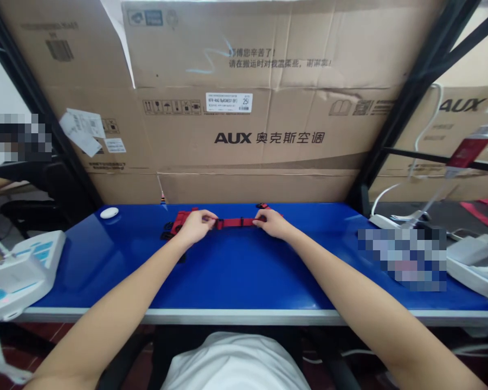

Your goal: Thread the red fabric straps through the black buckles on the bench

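A red webbing strap (231, 222) with black buckles stretches level between my two hands, low over the far part of the blue table. My left hand (197, 225) pinches its left end beside a black buckle. At the other end, my right hand (271, 222) grips the strap between thumb and fingers. More red webbing (179, 221) with black plastic parts lies bunched left of and behind my left hand, partly covered by it. A black buckle (262, 206) on red webbing shows just behind my right hand.
Large cardboard (268, 162) walls off the table's back. White power strips with chargers stand at left (44, 271) and right (472, 273). A white oval object (109, 213) lies back left. Black metal posts (406, 97) flank the blue table (244, 281). A person sits far left.
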`<move>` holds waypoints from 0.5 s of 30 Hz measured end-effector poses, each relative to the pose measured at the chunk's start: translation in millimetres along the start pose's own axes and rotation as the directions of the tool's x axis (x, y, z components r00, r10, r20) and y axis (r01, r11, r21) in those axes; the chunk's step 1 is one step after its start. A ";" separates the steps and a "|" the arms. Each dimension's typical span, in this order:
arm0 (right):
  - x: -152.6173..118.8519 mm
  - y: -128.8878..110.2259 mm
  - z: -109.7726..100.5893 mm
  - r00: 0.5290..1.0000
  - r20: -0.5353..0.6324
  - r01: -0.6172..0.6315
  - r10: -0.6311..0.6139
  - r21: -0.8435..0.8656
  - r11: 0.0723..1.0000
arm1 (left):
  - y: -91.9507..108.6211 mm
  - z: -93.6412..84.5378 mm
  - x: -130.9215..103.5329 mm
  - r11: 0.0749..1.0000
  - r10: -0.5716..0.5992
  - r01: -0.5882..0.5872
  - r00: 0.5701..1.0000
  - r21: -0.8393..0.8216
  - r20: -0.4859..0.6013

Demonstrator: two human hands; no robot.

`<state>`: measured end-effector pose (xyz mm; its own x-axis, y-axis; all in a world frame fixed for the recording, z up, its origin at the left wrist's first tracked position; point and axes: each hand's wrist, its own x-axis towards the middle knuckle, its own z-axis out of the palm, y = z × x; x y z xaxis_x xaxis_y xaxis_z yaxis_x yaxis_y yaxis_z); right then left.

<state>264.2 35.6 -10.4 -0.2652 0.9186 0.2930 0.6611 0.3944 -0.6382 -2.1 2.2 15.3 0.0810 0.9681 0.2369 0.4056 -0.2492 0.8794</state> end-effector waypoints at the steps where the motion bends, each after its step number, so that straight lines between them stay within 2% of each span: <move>1: 0.0 -0.5 -1.6 0.999 -0.006 -0.034 0.034 0.082 0.996 | -4.4 -3.2 3.9 0.998 -0.043 0.046 0.996 0.033 -0.074; 3: -1.8 -6.3 -3.5 0.997 -0.028 -0.059 0.068 0.244 0.968 | -9.0 -6.1 7.9 0.991 -0.135 0.136 0.982 -0.005 -0.131; 5: -6.2 -17.8 -3.8 0.997 -0.035 -0.048 0.068 0.398 0.916 | -7.0 -3.2 6.5 0.974 -0.185 0.171 0.978 -0.147 -0.092; 7: -12.3 -32.2 -3.0 0.999 0.009 -0.044 0.047 0.546 0.837 | -0.2 4.0 1.7 0.945 -0.168 0.154 0.986 -0.287 -0.024; 9: -18.8 -45.2 -1.7 0.993 0.119 -0.064 -0.021 0.661 0.748 | 8.2 12.8 -3.8 0.921 -0.113 0.115 0.993 -0.372 0.028; 12: -25.6 -57.0 1.5 0.966 0.234 -0.090 -0.109 0.701 0.708 | 18.3 24.1 -9.9 0.907 -0.024 0.038 0.999 -0.418 0.040; 15: -27.4 -60.9 5.3 0.973 0.194 -0.020 -0.123 0.603 0.797 | 23.2 31.5 -13.7 0.904 0.068 -0.057 0.998 -0.423 0.011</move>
<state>227.5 -13.4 16.7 -0.4756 0.8502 0.2255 0.1090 0.3114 -0.9440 34.9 -16.0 19.5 0.1186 0.9491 0.2918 -0.0232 -0.2912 0.9564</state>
